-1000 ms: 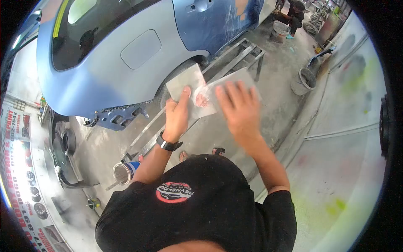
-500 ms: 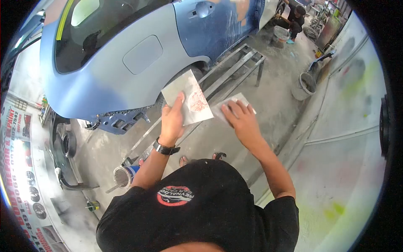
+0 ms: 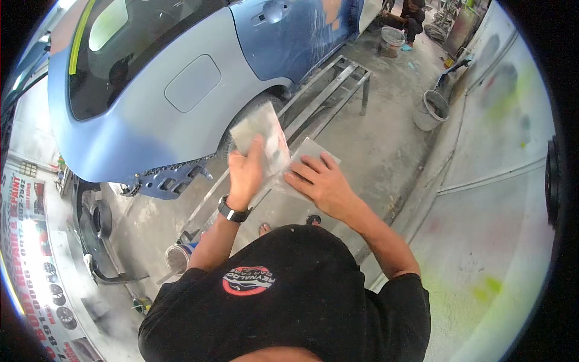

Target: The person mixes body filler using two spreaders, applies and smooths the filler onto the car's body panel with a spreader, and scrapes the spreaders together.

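My left hand (image 3: 245, 175), with a dark watch at the wrist, grips a thin pale rectangular plate (image 3: 272, 122), its thumb lying across the face. Reddish paste is smeared toward the plate's right side. In my right hand (image 3: 329, 188) is a flat grey putty spreader (image 3: 310, 148), the fingers laid over its face. The spreader's left edge comes right up to the lower right edge of the plate. Beyond both hands is a car's rear side panel (image 3: 145, 136), primed grey with blue around it.
A metal trestle (image 3: 329, 90) runs alongside the car. A paint can (image 3: 177, 258) stands by my left elbow. Buckets (image 3: 429, 113) stand farther off, and another person (image 3: 410, 21) crouches at the back. A painted wall (image 3: 488, 199) borders the right side.
My right hand and spreader have moved left and slightly down to the plate's edge. The left plate has turned, so less of its reddish smear shows. The view has shifted slightly.
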{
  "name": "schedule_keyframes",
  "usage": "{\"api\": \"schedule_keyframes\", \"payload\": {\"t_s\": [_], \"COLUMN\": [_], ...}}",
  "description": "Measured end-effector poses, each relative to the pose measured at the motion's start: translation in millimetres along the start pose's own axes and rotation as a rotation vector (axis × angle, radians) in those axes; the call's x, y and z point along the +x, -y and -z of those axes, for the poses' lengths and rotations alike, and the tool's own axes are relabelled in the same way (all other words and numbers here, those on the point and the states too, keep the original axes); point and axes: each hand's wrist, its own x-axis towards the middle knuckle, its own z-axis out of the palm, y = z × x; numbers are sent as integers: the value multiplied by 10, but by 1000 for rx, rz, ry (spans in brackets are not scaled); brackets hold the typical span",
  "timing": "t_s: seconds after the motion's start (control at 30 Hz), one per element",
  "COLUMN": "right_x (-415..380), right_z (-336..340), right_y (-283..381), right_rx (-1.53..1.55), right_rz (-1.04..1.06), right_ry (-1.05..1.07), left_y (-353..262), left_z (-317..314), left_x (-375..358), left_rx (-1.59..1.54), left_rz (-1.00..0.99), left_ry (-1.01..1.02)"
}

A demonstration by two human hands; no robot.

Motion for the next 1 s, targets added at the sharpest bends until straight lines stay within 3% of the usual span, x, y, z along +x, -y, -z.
{"api": "schedule_keyframes", "payload": {"t_s": [0.07,0.13,0.23,0.33,0.53,0.63,0.73,0.83,0.97,1.0], "right_x": [-73,-79,92,277,53,-189,-223,39,-161,-222], "right_z": [-8,60,450,552,-173,-220,-67,186,-227,-111], "right_y": [-28,-84,-80,128,-243,-317,-85,312,-254,-411], "right_rx": [112,282,738,829,251,214,1383,2043,1857,1595], "right_rz": [-61,-162,-230,-277,-226,-175,-891,-1055,-1291,-1280], "right_ry": [41,32,-377,-445,-299,-31,-81,-538,-625,-553], "left_y": [-272,-315,-290,-135,-5,-133,-146,-146,35,50], "left_z": [56,120,106,-62,6,83,55,2,-94,-125], "left_x": [69,183,166,12,-57,-20,33,14,-167,-233], "left_rx": [-253,-421,-545,-689,-661,-674,-687,-638,-474,-483], "left_rz": [167,199,186,287,298,262,167,135,168,168], "left_ry": [-5,-18,67,220,243,221,116,64,234,249]}}
